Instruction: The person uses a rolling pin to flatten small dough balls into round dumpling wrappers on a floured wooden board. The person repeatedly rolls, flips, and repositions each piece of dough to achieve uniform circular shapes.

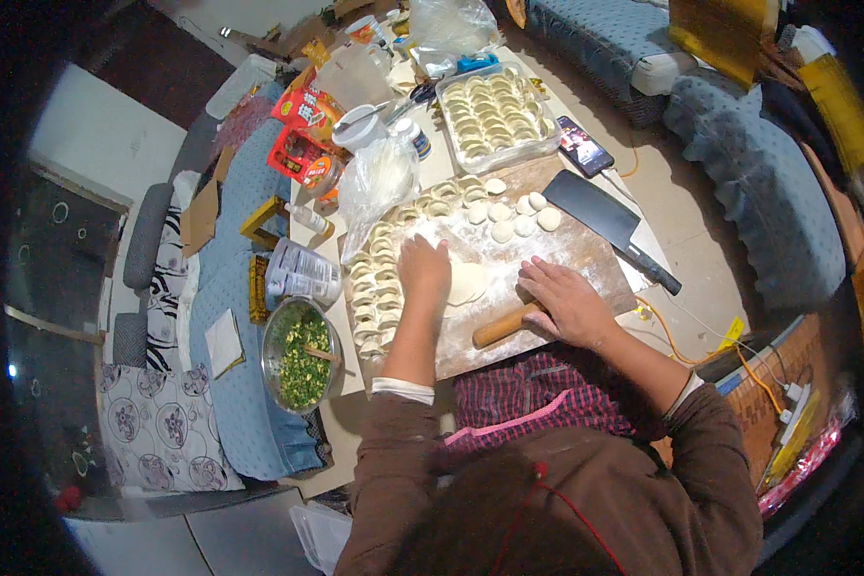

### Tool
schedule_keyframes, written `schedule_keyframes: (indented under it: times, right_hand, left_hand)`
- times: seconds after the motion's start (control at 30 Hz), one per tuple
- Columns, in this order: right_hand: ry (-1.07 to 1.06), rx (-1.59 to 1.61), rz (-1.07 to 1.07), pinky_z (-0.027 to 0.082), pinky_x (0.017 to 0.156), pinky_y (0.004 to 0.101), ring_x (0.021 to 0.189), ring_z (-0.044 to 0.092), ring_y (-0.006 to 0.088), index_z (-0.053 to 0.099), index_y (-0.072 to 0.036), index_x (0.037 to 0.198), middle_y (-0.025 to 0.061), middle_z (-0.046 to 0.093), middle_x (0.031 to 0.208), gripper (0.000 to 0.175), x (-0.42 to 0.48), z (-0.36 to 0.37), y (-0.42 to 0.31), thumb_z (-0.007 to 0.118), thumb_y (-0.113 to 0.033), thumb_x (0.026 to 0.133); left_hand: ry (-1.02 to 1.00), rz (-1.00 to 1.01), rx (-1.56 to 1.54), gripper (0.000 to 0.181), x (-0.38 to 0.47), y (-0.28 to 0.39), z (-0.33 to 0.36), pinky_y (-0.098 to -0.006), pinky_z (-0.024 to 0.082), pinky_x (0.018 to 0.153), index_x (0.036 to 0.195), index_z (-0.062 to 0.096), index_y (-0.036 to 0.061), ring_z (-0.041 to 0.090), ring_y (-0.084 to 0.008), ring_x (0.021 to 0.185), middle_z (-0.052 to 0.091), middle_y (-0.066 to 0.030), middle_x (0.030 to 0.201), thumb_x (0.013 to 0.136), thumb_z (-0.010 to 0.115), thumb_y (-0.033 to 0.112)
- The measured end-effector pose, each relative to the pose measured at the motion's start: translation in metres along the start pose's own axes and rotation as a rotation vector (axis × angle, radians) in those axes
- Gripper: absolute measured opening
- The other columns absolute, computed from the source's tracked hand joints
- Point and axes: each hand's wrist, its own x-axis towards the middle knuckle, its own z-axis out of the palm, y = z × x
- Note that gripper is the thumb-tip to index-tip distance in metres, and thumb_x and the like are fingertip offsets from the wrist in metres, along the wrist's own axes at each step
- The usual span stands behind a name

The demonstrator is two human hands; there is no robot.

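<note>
My left hand (425, 268) is lowered to the floured wooden board (450, 354), its fingertips in loose white flour and mostly hidden behind the back of the hand. Just to its right lie flat round dough wrappers (468, 282), partly overlapping. My right hand (567, 301) covers one end of a wooden rolling pin (500, 330), thumb against it and fingers stretched forward. Several small dough discs (502, 231) sit farther up the board. Rows of folded dumplings (366, 302) line its left and far edges.
A black-bladed cleaver (594, 212) lies across the board's right edge, near a phone (585, 146). Beyond is a plastic tray (468, 167) of dumplings. A metal bowl (266, 363) of chopped green filling stands left, beside a white pouch (302, 272). Cables (673, 345) run at right.
</note>
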Motion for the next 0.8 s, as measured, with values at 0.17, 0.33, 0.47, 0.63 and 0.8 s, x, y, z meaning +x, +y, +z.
schedule_keyframes:
  times: [0.17, 0.33, 0.47, 0.63, 0.8]
  right_hand:
    - [0.017, 0.0, 0.004, 0.037, 0.117, 0.0482, 0.145, 0.044, 0.0348, 0.057, -0.002, 0.134, 0.0192, 0.05, 0.152, 0.052, -0.003, 0.003, 0.005, 0.062, -0.039, 0.098]
    - [0.018, 0.001, -0.001, 0.037, 0.117, 0.048, 0.146, 0.043, 0.0346, 0.057, -0.002, 0.134, 0.0194, 0.05, 0.153, 0.052, -0.006, 0.004, 0.006, 0.062, -0.038, 0.098]
    - [0.002, 0.008, -0.009, 0.036, 0.118, 0.0483, 0.146, 0.042, 0.0349, 0.058, -0.002, 0.132, 0.0194, 0.05, 0.152, 0.051, 0.001, 0.001, 0.001, 0.063, -0.038, 0.097]
    - [-0.053, -0.002, 0.013, 0.036, 0.117, 0.0481, 0.146, 0.042, 0.0351, 0.059, -0.002, 0.13, 0.0192, 0.051, 0.151, 0.049, 0.0, -0.005, 0.0, 0.063, -0.037, 0.097]
    - [-0.036, 0.013, 0.019, 0.037, 0.116, 0.0475, 0.146, 0.043, 0.0348, 0.062, -0.004, 0.127, 0.0186, 0.053, 0.149, 0.044, -0.002, -0.001, 0.001, 0.064, -0.035, 0.097]
  left_hand:
    - [-0.084, 0.11, 0.125, 0.082, -0.012, 0.039, 0.015, -0.0465, 0.014, 0.127, 0.156, 0.025, -0.0137, 0.019, -0.0428, 0.155, 0.022, -0.0346, 0.164, 0.105, 0.045, 0.048]
    - [-0.246, 0.502, -0.587, 0.032, -0.044, 0.057, -0.017, -0.0368, 0.048, 0.108, 0.131, 0.07, 0.011, 0.062, -0.0329, 0.128, 0.067, -0.0184, 0.133, 0.102, 0.06, 0.02]
    - [0.14, 0.387, -0.469, 0.021, -0.025, 0.052, 0.004, -0.0419, 0.052, 0.092, 0.11, 0.072, 0.0054, 0.067, -0.0328, 0.105, 0.07, -0.016, 0.109, 0.095, 0.067, 0.02]
    - [0.196, 0.326, -0.371, 0.024, -0.026, 0.086, 0.017, -0.0482, 0.05, 0.091, 0.103, 0.066, 0.005, 0.06, -0.0371, 0.106, 0.063, -0.0167, 0.108, 0.087, 0.076, 0.02]
    - [0.042, 0.313, -0.494, 0.028, -0.035, 0.091, 0.011, -0.0501, 0.051, 0.086, 0.106, 0.056, 0.0058, 0.064, -0.0395, 0.099, 0.066, -0.0188, 0.1, 0.088, 0.074, 0.018]
